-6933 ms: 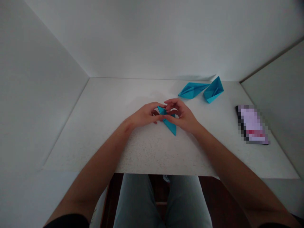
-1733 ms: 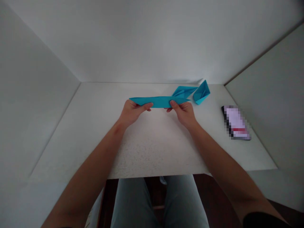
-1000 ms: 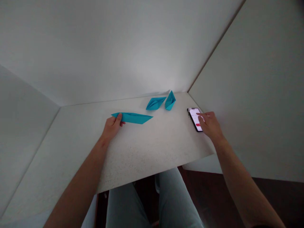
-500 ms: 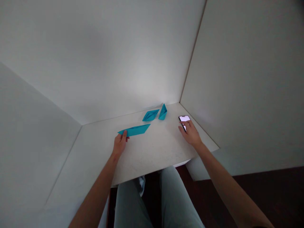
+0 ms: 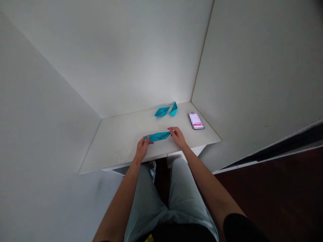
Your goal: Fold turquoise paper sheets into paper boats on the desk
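Observation:
Between my two hands a long blue folded paper boat is held level above the white table. My left hand pinches its left end, thumb on the near side. The right tip is between the thumb and fingers of my right hand. Farther back lie two more folded pieces of the same blue paper: a flat, open boat shape and, just right of it, a pointed upright piece. Neither hand touches those two.
A phone with a lit screen lies on the right part of the table. White walls close off the back and sides. The table's front edge runs just above my legs.
My right hand has left the phone and taken hold of the paper boat's right end. My left hand has brought the boat rightward and nearer. The camera view has tilted.

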Demonstrator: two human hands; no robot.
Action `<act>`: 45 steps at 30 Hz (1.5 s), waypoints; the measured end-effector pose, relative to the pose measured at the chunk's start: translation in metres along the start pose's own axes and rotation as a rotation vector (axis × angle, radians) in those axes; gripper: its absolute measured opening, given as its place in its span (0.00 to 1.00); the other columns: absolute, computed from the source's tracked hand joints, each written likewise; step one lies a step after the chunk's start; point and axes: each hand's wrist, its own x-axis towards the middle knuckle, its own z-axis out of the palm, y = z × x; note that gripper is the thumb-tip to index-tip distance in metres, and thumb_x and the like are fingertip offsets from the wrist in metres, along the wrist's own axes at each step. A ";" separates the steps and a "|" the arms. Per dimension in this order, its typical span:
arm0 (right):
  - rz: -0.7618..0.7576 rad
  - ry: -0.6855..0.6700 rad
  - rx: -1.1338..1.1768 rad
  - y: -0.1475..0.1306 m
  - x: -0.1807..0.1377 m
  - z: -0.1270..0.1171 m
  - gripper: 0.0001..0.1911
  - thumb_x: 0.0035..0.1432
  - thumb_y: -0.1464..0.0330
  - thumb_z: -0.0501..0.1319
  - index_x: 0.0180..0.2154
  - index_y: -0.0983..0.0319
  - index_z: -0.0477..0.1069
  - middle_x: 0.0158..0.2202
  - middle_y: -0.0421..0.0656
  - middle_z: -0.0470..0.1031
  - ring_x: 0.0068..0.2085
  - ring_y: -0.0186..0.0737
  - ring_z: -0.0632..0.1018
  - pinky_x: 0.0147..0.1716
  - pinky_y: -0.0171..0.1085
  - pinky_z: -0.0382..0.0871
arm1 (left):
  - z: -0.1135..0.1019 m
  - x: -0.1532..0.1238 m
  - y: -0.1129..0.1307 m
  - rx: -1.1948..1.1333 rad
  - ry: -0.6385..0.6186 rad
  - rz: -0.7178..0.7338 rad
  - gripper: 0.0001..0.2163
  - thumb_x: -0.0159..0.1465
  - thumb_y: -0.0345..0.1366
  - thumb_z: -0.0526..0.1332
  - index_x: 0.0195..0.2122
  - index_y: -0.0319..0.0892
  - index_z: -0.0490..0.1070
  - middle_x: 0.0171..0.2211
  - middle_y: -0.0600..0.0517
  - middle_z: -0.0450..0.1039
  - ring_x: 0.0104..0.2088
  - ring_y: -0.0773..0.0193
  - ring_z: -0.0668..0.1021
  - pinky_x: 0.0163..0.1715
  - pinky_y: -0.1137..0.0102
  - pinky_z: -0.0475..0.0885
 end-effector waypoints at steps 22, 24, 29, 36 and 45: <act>-0.181 -0.222 -0.299 0.016 0.002 0.005 0.10 0.62 0.63 0.71 0.45 0.55 0.85 0.46 0.47 0.81 0.51 0.51 0.80 0.59 0.52 0.75 | 0.007 0.004 -0.028 -0.015 0.058 0.113 0.22 0.66 0.50 0.68 0.57 0.44 0.73 0.48 0.45 0.82 0.41 0.56 0.86 0.48 0.59 0.82; -0.165 -0.183 -0.292 0.019 0.003 0.005 0.14 0.64 0.60 0.69 0.49 0.56 0.85 0.47 0.48 0.81 0.47 0.49 0.80 0.51 0.48 0.78 | 0.004 0.006 -0.029 -0.001 0.117 0.134 0.26 0.67 0.49 0.67 0.63 0.45 0.69 0.60 0.41 0.75 0.43 0.58 0.84 0.46 0.59 0.82; -0.098 0.007 -0.300 0.029 0.006 0.004 0.32 0.67 0.56 0.62 0.69 0.59 0.71 0.57 0.54 0.73 0.45 0.48 0.78 0.38 0.45 0.79 | -0.031 0.006 -0.035 0.437 0.328 0.263 0.24 0.70 0.46 0.66 0.63 0.43 0.69 0.62 0.37 0.70 0.55 0.48 0.80 0.59 0.48 0.78; -0.001 0.269 -0.221 0.032 0.006 0.005 0.46 0.61 0.62 0.62 0.78 0.54 0.53 0.72 0.57 0.54 0.57 0.49 0.76 0.53 0.51 0.81 | -0.055 -0.010 -0.039 0.845 0.406 0.234 0.28 0.71 0.48 0.66 0.66 0.37 0.67 0.63 0.34 0.70 0.65 0.38 0.73 0.68 0.43 0.68; -0.052 0.277 -0.179 -0.010 -0.004 -0.005 0.25 0.64 0.62 0.64 0.61 0.58 0.73 0.53 0.49 0.69 0.41 0.42 0.75 0.40 0.45 0.80 | -0.043 -0.013 -0.033 1.002 0.297 0.247 0.31 0.70 0.51 0.66 0.68 0.37 0.66 0.64 0.33 0.71 0.66 0.37 0.72 0.68 0.45 0.67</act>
